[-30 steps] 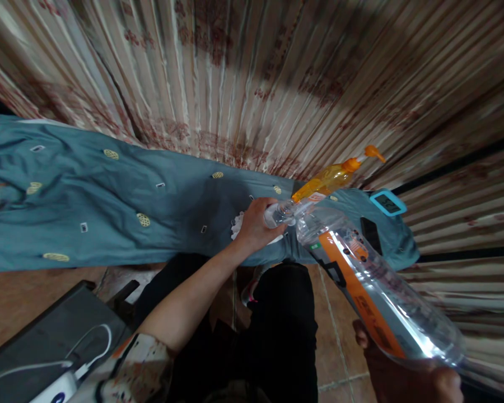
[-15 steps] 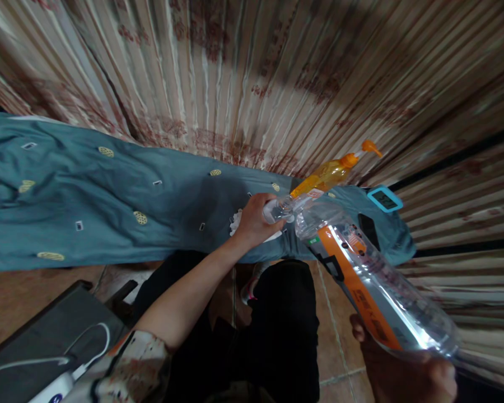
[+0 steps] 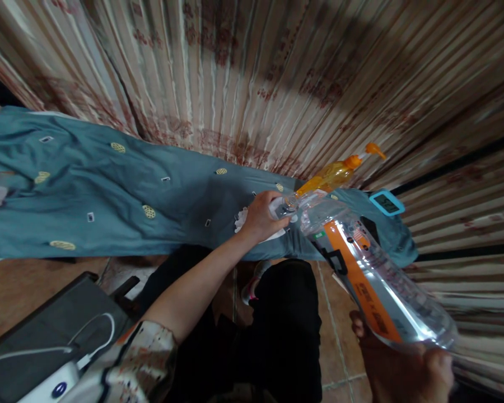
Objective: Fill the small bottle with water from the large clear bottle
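Large clear plastic bottle, orange label: held tilted, base low at the right hand, neck raised toward the left hand. The bottle looks nearly empty; any liquid inside cannot be made out.

Right hand: wrapped under the bottle's base, fingers curled around it; the fingertips are hidden behind the plastic, so how tightly they press cannot be told.

Left hand: fingers closed around a small clear object held at the big bottle's mouth. It may be a cap or a small bottle; the frame is too blurred to say. The two mouths appear to be touching or just apart.

Progress, as a judgement: the bottle is lifted, tipped and lined up with what the left fingers hold. Whether anything is pouring, or a cap is being turned, is not visible, so that step counts as in hand, not finished.

Beyond the left fingertips: an orange pump bottle, on the blue patterned cloth. Just under the left palm: something white and crumpled on the cloth. Past the pump bottle, toward the right: a small blue-framed device and a dark flat one beside it.

Behind all: a striped curtain.
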Demonstrator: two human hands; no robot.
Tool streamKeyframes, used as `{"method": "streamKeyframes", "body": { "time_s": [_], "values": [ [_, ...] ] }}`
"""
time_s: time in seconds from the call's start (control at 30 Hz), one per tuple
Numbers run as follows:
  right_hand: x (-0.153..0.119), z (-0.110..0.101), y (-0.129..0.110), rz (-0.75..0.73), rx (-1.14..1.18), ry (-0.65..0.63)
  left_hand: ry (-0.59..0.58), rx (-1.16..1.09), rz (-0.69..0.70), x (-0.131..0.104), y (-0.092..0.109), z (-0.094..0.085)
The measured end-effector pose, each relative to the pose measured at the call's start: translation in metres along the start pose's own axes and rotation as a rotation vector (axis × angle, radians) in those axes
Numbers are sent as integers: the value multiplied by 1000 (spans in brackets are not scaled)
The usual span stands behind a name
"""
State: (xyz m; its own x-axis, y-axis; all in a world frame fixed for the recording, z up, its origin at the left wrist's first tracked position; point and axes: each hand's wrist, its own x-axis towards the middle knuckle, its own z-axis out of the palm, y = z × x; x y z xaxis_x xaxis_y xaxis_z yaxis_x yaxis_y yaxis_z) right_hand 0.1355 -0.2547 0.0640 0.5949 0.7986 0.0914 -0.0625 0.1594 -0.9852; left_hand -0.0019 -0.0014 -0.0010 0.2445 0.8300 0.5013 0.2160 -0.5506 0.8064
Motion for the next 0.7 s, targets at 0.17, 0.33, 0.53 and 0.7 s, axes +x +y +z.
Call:
{"method": "streamKeyframes", "body": {
  "time_s": [0.17,0.33,0.53,0.7],
  "values": [
    [2,-10,4,-7,-1,-91,-5,5,6,0,-1,1],
    [3,-12,5,-19,30,-57,4,2,33,-1,-2,1],
    [2,-3,6,-15,51,-19,23,10,55,0,-3,1],
    [3,9,3,-9,77,38,14,9,39,1,-3,1]
  ]
}}
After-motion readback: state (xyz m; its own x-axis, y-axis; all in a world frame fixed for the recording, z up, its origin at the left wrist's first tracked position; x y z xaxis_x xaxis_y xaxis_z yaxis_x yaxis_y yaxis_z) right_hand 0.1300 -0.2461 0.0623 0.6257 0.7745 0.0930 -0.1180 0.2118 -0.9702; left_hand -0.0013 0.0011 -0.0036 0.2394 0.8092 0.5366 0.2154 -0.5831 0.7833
